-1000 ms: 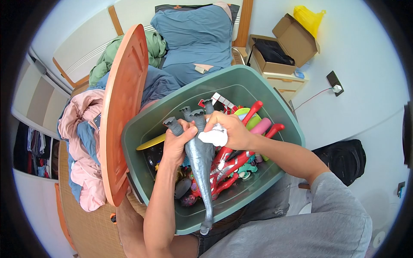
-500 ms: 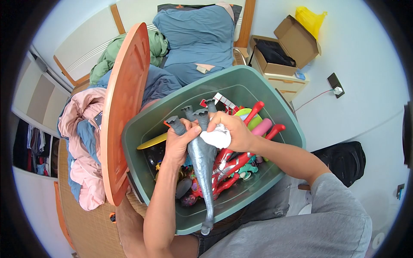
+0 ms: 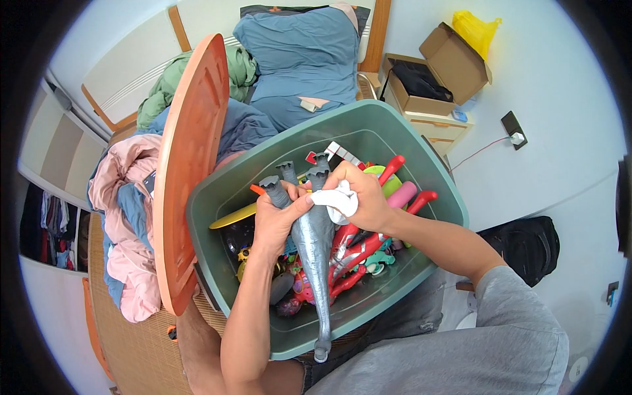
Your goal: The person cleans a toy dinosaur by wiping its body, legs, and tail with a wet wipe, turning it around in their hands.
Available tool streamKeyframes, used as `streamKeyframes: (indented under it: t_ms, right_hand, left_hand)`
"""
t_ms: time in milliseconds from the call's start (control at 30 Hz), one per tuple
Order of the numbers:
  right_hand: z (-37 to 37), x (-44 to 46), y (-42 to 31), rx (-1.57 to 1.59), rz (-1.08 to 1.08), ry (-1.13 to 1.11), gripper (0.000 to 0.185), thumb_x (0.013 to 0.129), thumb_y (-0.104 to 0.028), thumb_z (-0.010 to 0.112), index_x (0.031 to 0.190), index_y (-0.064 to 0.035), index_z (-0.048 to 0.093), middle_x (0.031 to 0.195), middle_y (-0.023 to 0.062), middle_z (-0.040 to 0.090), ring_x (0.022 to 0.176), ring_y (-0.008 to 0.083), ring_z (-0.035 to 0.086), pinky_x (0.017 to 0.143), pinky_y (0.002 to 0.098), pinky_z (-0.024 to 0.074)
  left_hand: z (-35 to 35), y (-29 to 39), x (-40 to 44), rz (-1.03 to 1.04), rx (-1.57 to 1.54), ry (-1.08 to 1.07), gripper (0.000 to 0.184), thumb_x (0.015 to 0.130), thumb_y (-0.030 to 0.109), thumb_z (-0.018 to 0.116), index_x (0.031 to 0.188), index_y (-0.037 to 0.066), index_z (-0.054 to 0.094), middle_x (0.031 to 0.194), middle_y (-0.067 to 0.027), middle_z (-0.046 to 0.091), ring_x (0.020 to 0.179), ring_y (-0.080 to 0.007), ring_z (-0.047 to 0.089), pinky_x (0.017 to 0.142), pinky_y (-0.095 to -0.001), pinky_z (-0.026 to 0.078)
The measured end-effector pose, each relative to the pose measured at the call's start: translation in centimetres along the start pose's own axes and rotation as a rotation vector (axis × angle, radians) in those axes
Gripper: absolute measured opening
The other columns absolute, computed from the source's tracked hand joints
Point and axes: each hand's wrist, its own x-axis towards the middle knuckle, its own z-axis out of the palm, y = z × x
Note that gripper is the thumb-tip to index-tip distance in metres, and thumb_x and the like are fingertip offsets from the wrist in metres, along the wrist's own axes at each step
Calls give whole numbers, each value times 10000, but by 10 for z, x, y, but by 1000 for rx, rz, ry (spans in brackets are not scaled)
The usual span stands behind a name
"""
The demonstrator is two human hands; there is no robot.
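A grey long-necked toy dinosaur (image 3: 311, 240) lies belly-up over the green bin, its feet pointing away and its head near the bin's front rim. My left hand (image 3: 271, 220) is closed around its body beside a leg, thumb on the belly. My right hand (image 3: 368, 201) grips a crumpled white cloth (image 3: 334, 199), pressed against the dinosaur near another leg. Some right fingertips are hidden behind the cloth and legs. Underneath, red-and-silver toy figures (image 3: 352, 257) and several small colourful toys fill the green bin (image 3: 382, 122).
An orange lid (image 3: 191, 178) stands upright at the bin's left side. Beyond are a bed with a blue pillow (image 3: 296, 59) and pink bedding (image 3: 131, 171). At right, an open cardboard box (image 3: 421, 102) sits on a nightstand; a black bag (image 3: 526, 247) rests near the wall.
The dinosaur's feet have shifted slightly right. My right hand and the cloth have moved a little to the right, with more of the cloth stretched toward my left thumb.
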Motion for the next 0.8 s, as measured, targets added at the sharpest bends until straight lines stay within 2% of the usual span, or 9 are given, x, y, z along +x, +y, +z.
streamKeyframes:
  t_ms: [100,167,333,400,600,800]
  right_hand:
    - [-1,1,-3,44,74,-33,253,779,-125,775,928,-52,584,816,59,653,744,175,679,642,288,508]
    - [-2,3,-2,67,-30,-82,254,770,-119,777,922,-58,583,832,52,654,761,173,676,661,290,506]
    - [-3,5,0,37,-82,-221,252,766,-99,772,920,-56,577,898,67,652,813,196,668,703,303,504]
    - [-3,5,0,6,-119,-257,255,766,-92,770,925,-54,574,918,73,649,827,205,665,714,308,504]
    - [0,1,-3,15,-99,-180,261,774,-88,760,950,-52,570,929,87,646,833,219,667,721,310,508]
    - [4,-1,5,67,16,-91,243,775,-83,748,938,-54,570,859,66,649,782,175,669,686,292,508]
  left_hand:
    - [-1,0,0,5,14,-7,282,752,78,817,777,68,536,878,-74,641,921,-171,596,853,-325,466]
    - [-1,2,0,3,9,-7,281,753,83,818,782,67,540,877,-67,640,884,-155,591,825,-310,468]
    - [-10,1,1,-103,-40,65,247,789,160,803,769,84,569,894,-39,640,813,-122,565,751,-272,450]
    - [-10,3,0,-94,-28,50,240,800,184,797,762,92,580,897,-28,638,824,-119,566,758,-271,446]
    - [-10,-1,1,-67,-33,48,245,792,182,807,766,92,580,887,-29,640,878,-128,577,805,-281,439]
    - [0,7,-1,-60,8,74,252,785,162,810,760,86,571,865,-44,649,922,-137,591,849,-290,435]
